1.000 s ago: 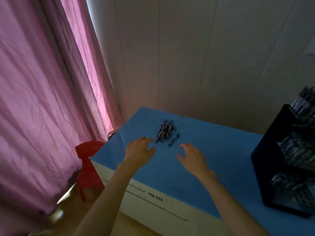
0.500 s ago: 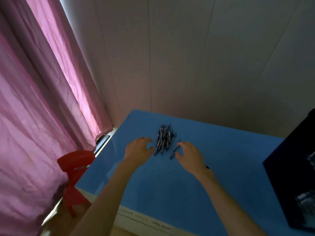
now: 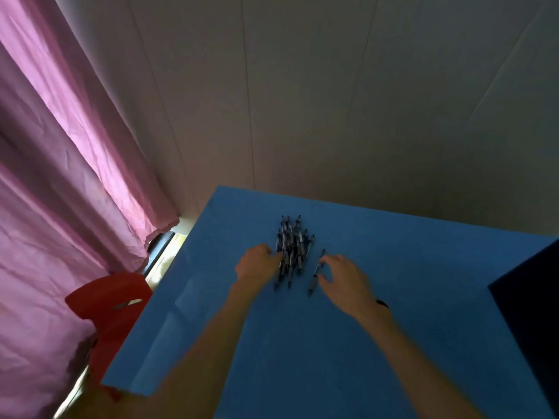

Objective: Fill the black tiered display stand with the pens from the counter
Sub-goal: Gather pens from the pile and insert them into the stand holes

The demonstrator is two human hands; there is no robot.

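- Your hands have closed in over the last second: they hovered short of the pen pile (image 3: 292, 247) before, and now they flank it.
- Your left hand (image 3: 257, 264) has its curled fingers against the pile's left edge, touching the near pens; whether any pen is actually gripped, you cannot tell from here.
- Your right hand (image 3: 344, 278) is arched over the stray pen (image 3: 316, 272) lying just right of the pile, thumb and forefinger set at either side of its barrel, apparently starting to pinch it, not lifted.
- The view has also swung left, so the black display stand (image 3: 532, 322) now shows only as a dark slab at the right edge, well apart from the pens.
- That suggests the gathering step is only beginning; nothing is on its way to the stand.
- The pens are thin, smooth barrels heaped roughly parallel, likely to roll on the flat blue counter top (image 3: 393, 243).
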